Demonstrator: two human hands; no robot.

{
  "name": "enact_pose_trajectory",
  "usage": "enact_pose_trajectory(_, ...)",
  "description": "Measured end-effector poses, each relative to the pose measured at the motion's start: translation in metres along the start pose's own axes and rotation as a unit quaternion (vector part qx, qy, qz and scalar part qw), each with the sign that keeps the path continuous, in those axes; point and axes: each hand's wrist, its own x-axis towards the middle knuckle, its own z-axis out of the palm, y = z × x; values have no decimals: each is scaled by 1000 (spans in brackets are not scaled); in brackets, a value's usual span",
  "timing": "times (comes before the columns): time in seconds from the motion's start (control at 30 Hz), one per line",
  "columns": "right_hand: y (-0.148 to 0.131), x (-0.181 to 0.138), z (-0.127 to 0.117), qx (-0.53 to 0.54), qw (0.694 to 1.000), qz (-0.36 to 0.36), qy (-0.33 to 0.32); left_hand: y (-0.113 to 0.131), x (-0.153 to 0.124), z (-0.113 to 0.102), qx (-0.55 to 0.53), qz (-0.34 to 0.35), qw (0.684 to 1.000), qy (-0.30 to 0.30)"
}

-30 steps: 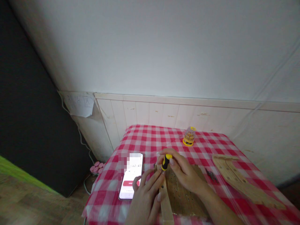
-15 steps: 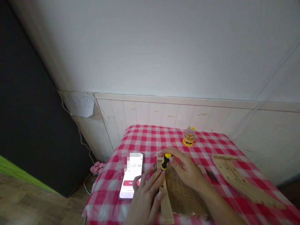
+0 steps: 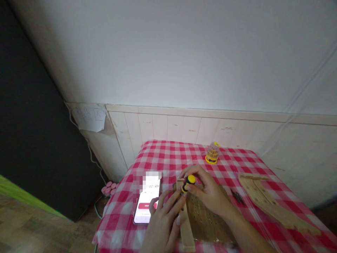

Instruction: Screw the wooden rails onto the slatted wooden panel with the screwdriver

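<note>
My right hand (image 3: 204,189) is closed around a short yellow-and-black screwdriver (image 3: 188,183), held upright with its tip down on the far end of a pale wooden strip (image 3: 186,228). The strip lies along the left edge of a brown perforated wooden board (image 3: 207,219) on the red-and-white checked tablecloth (image 3: 171,158). My left hand (image 3: 164,219) rests on the strip just below the screwdriver, its fingers stretched flat against the wood.
A phone (image 3: 147,202) with a lit timer screen lies left of my hands. A yellow bit holder (image 3: 212,153) stands at the back. Dark screwdriver bits (image 3: 237,196) and curved perforated wooden pieces (image 3: 271,205) lie to the right. Panelled wall behind the table.
My right hand has turned on the screwdriver handle; its yellow cap now shows more from above. The phone timer went from 02:47 to 02:49. My left hand stayed put.
</note>
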Motion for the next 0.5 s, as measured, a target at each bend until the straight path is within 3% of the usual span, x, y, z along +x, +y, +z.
enact_pose_trajectory(0.3,3,-5,7,98,993,66,-27,0,0,0,-10,-5,1000,7)
enact_pose_trajectory(0.5,6,-5,6,94,994,36,-41,0,1,-1,-7,-2,1000,-1)
